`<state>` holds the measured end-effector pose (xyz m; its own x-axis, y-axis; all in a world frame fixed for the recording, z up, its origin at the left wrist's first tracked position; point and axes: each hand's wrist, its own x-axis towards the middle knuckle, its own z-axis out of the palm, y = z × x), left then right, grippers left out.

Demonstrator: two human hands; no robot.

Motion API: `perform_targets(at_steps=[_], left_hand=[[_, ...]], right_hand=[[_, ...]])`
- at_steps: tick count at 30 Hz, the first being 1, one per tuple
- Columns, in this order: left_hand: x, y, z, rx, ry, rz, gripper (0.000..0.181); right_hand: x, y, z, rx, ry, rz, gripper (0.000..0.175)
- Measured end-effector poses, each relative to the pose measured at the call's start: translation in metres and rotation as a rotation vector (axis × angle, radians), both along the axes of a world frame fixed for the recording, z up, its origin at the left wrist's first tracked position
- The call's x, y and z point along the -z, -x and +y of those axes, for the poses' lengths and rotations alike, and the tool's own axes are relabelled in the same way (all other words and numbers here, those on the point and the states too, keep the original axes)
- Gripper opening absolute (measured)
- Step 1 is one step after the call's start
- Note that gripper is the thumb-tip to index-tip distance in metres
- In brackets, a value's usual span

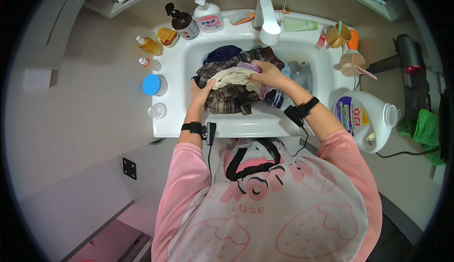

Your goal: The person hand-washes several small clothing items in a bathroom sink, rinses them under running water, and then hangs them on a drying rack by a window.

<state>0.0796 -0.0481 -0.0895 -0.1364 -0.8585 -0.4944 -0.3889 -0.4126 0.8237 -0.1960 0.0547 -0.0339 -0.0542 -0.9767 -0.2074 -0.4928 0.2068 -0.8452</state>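
A pile of clothes lies in the white washbasin (pixel 227 129). My left hand (pixel 201 93) is at the pile's left side, its fingers closed on the plaid garment (pixel 227 100) and the edge of a cream cloth (pixel 232 77). From the right, my right hand (pixel 268 73) grips the cream cloth beside a lilac cloth (pixel 264 90); its fingertips are partly hidden in the folds. Behind lies a dark blue cloth (pixel 222 53). Grey-blue cloth (pixel 300 74) rests in the basin to the right of the pile.
The white faucet (pixel 270 31) overhangs the basin's back. A pump bottle (pixel 208 17), a brown spray bottle (pixel 184 24) and a brush (pixel 242 16) stand or lie along the back rim. Cups (pixel 338 36) and a large detergent jug (pixel 369 120) are at right, a blue-lidded jar (pixel 152 84) at left.
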Motion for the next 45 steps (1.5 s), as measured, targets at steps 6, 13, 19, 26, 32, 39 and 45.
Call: perform_targets(at_steps=[6,13,19,26,32,39,45], left_hand=[[0.013,0.044,0.008,0.148,-0.231,0.345,0.066],[0.023,0.087,0.040,0.330,-0.338,0.463,0.077],[0.021,0.081,0.041,0.357,-0.602,0.773,0.060],[0.002,0.048,0.069,0.660,-0.019,0.222,0.063],[-0.008,-0.017,0.030,0.680,-0.044,-0.233,0.036],[0.014,-0.004,0.019,0.657,0.712,-0.581,0.051],[0.040,0.004,0.013,0.654,0.281,-0.577,0.058]], right_hand=[[-0.040,0.005,0.028,0.144,0.057,-0.098,0.026],[-0.081,-0.027,0.015,0.295,0.244,-0.347,0.023],[-0.101,-0.057,-0.018,0.288,0.390,-0.521,0.032],[-0.024,-0.102,-0.075,-0.081,0.148,-0.374,0.038],[0.036,-0.079,-0.048,-0.684,0.055,0.791,0.057],[0.029,-0.039,-0.026,-0.832,-0.244,1.139,0.044],[0.013,-0.059,-0.045,-0.724,-0.465,1.187,0.027]])
